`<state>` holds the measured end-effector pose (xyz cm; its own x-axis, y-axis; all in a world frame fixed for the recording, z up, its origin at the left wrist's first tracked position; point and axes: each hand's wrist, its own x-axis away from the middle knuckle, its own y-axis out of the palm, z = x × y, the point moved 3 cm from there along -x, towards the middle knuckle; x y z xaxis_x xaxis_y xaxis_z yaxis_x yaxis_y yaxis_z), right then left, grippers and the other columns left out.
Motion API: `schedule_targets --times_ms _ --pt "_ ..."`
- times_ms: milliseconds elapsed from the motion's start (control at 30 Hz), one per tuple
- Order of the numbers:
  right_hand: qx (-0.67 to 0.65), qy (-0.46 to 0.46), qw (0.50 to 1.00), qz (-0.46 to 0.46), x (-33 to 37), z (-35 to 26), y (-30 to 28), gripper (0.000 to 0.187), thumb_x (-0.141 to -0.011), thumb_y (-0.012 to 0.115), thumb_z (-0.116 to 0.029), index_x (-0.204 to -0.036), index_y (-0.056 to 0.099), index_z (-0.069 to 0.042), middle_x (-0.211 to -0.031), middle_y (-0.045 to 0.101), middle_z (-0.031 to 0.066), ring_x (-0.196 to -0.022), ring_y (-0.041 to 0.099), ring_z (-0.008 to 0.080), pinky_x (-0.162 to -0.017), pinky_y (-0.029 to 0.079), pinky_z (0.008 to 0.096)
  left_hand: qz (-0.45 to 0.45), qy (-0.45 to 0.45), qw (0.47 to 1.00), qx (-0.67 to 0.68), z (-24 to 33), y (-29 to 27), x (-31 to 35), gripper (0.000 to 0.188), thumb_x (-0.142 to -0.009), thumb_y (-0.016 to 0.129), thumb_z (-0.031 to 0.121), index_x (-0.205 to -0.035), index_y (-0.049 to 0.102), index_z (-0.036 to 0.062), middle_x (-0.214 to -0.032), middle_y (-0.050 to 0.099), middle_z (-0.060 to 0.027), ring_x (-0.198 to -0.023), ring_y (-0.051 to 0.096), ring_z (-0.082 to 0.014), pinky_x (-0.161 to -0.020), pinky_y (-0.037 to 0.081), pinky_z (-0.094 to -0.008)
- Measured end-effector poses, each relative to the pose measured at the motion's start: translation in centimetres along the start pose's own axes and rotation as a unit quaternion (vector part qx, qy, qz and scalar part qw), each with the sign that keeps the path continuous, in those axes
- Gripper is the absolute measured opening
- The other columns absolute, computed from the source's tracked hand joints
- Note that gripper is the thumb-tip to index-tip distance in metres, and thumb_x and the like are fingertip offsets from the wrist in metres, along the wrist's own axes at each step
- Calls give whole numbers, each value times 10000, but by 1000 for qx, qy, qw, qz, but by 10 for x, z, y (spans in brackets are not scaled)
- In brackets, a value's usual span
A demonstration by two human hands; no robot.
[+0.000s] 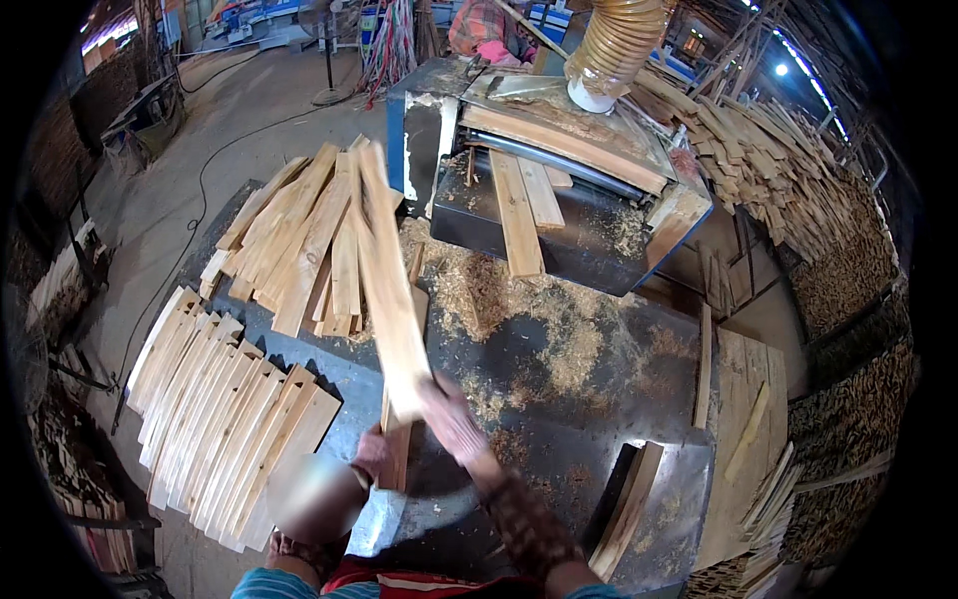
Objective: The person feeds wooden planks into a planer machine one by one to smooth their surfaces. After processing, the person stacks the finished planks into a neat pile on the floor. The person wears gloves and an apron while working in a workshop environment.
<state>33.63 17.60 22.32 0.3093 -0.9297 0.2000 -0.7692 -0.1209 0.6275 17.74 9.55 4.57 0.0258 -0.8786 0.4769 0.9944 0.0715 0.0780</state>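
My right hand (454,424) is closed on the near end of a long wooden board (389,290), which slants up and away to the left, its far end blurred over a loose pile of boards (304,240). Lower and to the left, my left hand (373,454) has its fingers curled beside a second wooden board (396,461), partly hidden under the first; what it grips, if anything, is unclear. Ahead stands a planer (569,130). Two narrow boards, one longer (516,220) and one shorter (541,190), lie in its opening.
A neat row of boards (225,419) stands at left. Wood shavings (499,299) cover much of the dark metal table (639,379). Another board (629,509) lies near right. A ribbed yellow hose (617,45) rises from the planer. Beyond it, a person (489,35) is partly visible.
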Motion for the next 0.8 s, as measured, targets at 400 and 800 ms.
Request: schedule_targets --times_ms 400,800 --pt "856 -182 392 283 -110 -173 -62 713 -864 609 -370 -1442 377 -22 -1497 342 258 -1348 365 434 -1080 339 525 -6 -8 997 -75 54 29 -43 303 -932 621 211 -1141 650 -7 -905 686 -56 -828 620 -135 -724 527 -303" --pt "761 -88 604 220 -6 -127 -28 646 -748 672 -143 -1335 441 -1 -1331 515 235 -1021 631 352 -805 534 444 -69 -253 950 -168 -134 -26 126 614 -775 805 301 -1282 567 49 -1086 685 -76 -929 675 -198 -776 566 -362"
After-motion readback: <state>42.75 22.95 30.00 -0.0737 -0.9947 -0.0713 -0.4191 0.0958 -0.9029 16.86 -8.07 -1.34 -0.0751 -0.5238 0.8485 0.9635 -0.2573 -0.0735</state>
